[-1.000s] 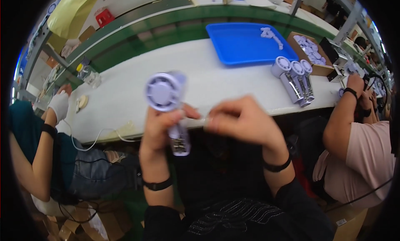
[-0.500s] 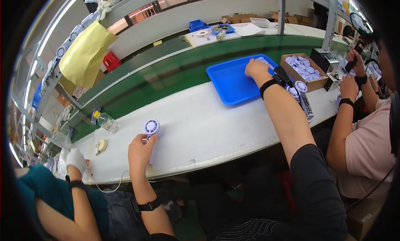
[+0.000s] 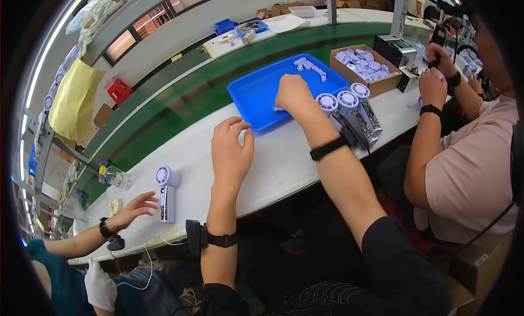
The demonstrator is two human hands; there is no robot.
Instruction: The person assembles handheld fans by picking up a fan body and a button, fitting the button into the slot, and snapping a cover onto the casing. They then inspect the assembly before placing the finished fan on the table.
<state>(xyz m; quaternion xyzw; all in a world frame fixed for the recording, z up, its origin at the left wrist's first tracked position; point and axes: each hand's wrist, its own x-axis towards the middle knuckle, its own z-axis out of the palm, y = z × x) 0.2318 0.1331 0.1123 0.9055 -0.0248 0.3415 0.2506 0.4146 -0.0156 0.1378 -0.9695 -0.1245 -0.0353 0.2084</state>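
My right hand [image 3: 293, 95] is closed over the near part of the blue tray [image 3: 244, 93], and the edge of a small lavender plastic piece [image 3: 278, 108] shows under its fingers. My left hand [image 3: 232, 152] hovers beside the tray's near left corner, its fingers apart and nothing in it. On the white bench to its left stands a lavender handheld fan [image 3: 167, 198], its handle uncovered and showing inner parts. Several more small lavender pieces [image 3: 310, 67] lie at the tray's far side. Three lavender fans [image 3: 348, 101] with uncovered handles lie beside my right wrist.
A co-worker's bare hand [image 3: 136, 211] reaches toward the single fan from the left. At the right, another person [image 3: 464, 179] works beside a cardboard box [image 3: 371, 70] of lavender parts. A yellow-capped bottle [image 3: 116, 177] and a white cable [image 3: 150, 256] are at the left.
My left hand has let go of the fan and moved right to the tray. My right hand has come nearer from the tray's far side with a small piece. A co-worker's hand now approaches the fan.
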